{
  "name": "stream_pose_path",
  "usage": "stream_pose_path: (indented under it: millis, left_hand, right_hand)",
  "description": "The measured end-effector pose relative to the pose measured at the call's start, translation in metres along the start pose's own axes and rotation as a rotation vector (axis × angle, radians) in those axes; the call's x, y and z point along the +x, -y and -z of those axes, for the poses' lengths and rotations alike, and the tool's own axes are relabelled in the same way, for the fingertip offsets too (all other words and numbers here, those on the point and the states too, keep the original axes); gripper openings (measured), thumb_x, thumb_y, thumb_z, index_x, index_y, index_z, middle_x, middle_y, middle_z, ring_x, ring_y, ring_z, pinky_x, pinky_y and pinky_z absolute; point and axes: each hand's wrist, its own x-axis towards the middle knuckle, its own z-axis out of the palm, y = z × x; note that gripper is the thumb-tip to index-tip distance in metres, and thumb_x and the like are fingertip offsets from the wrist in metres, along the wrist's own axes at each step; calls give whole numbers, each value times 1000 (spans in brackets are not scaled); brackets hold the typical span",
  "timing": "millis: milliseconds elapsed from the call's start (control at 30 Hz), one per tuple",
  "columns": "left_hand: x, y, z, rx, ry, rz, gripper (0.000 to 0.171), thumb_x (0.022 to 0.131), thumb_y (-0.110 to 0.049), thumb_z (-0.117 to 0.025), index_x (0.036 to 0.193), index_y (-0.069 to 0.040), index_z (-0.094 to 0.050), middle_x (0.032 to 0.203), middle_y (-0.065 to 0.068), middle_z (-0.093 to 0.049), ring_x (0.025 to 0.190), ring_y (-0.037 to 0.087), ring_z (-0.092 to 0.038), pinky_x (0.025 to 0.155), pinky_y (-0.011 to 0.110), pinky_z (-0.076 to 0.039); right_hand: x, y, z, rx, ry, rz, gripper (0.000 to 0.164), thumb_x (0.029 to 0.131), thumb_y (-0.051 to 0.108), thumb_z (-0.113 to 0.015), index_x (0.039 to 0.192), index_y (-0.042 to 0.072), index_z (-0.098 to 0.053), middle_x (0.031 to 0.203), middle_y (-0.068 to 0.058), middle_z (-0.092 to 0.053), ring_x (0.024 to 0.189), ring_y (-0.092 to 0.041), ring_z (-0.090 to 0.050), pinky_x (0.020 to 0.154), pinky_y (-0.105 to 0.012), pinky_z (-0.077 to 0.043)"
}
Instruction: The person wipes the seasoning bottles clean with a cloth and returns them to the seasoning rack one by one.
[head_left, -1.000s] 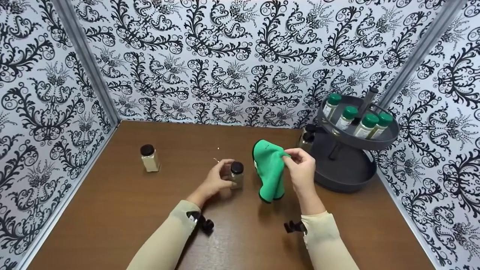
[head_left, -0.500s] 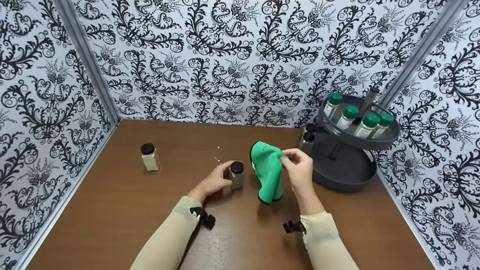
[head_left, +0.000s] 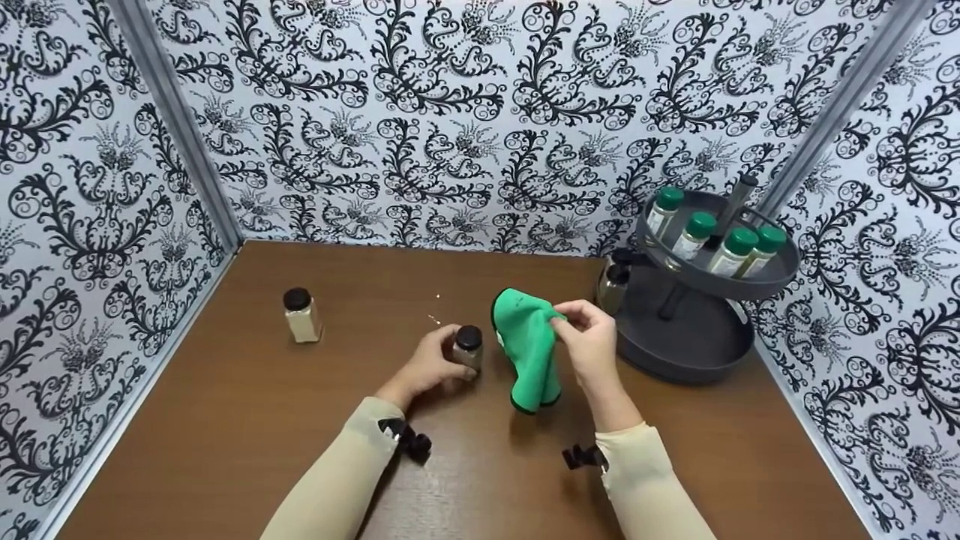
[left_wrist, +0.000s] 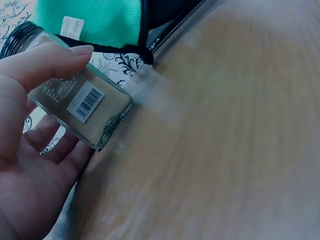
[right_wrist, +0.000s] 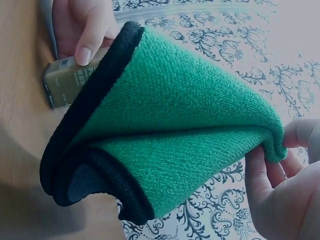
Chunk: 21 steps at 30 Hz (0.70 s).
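Note:
My left hand (head_left: 431, 364) grips a square glass spice jar (head_left: 468, 346) with a black lid, thumb on one face and fingers behind. In the left wrist view the jar (left_wrist: 82, 102) tilts, showing pale brown contents and a barcode label; whether its base touches the table is unclear. To its right, my right hand (head_left: 592, 345) pinches a green cloth (head_left: 529, 337) with black edging by one corner. The cloth hangs folded, apart from the jar in the head view. In the right wrist view the cloth (right_wrist: 185, 100) covers part of the jar (right_wrist: 67, 82).
Another black-lidded spice jar (head_left: 302, 319) stands at the left. A dark two-tier stand (head_left: 686, 349) at the right carries several green-capped jars (head_left: 731, 251) on top. Dark-lidded jars (head_left: 615, 289) stand beside it. Small pale crumbs (head_left: 435, 320) lie on the brown table (head_left: 360, 285).
My left hand has taken firmer hold of the jar, which has shifted slightly left and tilted. My right hand has moved a little left with the cloth.

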Motion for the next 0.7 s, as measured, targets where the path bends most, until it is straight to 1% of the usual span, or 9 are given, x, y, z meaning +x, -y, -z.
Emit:
stream_pose_path:
  millis: [167,233,300,400,500,600,700]
  left_hand:
    - [-3,0,-2,-29,-55,10,56,60,-2,-99,110,-9,-73,100,4,-73,92,14,-65,87,27,-53]
    - [-4,-1,-3,-14,-72,16,55,60,-4,-100,108,-11,-73,97,2,-72,90,13,-65,85,26,-54]
    - [-4,-2,-4,12,-74,20,55,61,-7,-101,107,-12,-72,97,1,-72,90,13,-65,85,27,-54]
    - [-4,-3,-1,45,-41,14,57,63,-11,-102,111,-15,-72,102,0,-72,95,14,-65,89,29,-54]
    - [-4,-1,4,56,4,3,60,65,-12,-101,117,-15,-71,109,1,-73,102,15,-64,96,30,-52]
    - [-4,1,9,50,27,-17,59,66,-7,-97,119,-12,-71,110,3,-74,103,14,-64,97,29,-50]
    - [-4,2,9,3,24,-31,54,68,0,-92,118,-7,-72,109,6,-75,98,11,-67,93,25,-53]
  right_hand:
    - [-1,-3,-1,-55,1,1,13,86,-11,-70,98,-15,-72,82,-6,-72,70,-9,-64,64,-21,-56]
    - [-1,-4,-1,-66,1,1,12,86,-11,-71,98,-14,-72,81,-3,-72,70,-8,-63,64,-21,-55]
    - [-1,-4,-2,-63,5,-1,13,85,-11,-71,98,-15,-72,81,-4,-71,70,-8,-64,64,-21,-56]
    - [-2,-5,-4,-56,10,3,13,85,-11,-72,97,-15,-72,83,-9,-72,71,-9,-64,65,-21,-56]
    - [-2,-5,-5,-61,16,9,13,85,-11,-72,97,-14,-73,87,-14,-73,72,-10,-64,66,-21,-55]
    - [-2,-6,-6,-73,24,4,13,85,-11,-71,97,-13,-73,89,-16,-73,73,-11,-65,66,-21,-56]
    - [-3,-5,-6,-76,31,-5,13,85,-11,-71,98,-13,-73,89,-17,-74,73,-10,-65,66,-21,-56]
